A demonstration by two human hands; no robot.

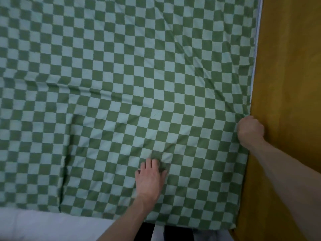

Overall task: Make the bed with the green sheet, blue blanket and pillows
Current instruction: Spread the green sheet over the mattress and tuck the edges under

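- You're on the sheet step: the sheet (121,75) covers nearly the whole frame, its right edge running along the ochre surface (286,66)
- Your right hand (250,130), at the right edge, is curled in a fist clamped on the sheet's edge, seemingly tucking it
- Your left hand (151,176), lower centre, lies flat with fingers straight, pressing the cloth
- Next, likely tuck down the edge, then smooth the creases at left and centre
- The sheet is soft checked cotton, wrinkled; a white mattress (43,223) shows at lower left
- No blanket or pillows are in view
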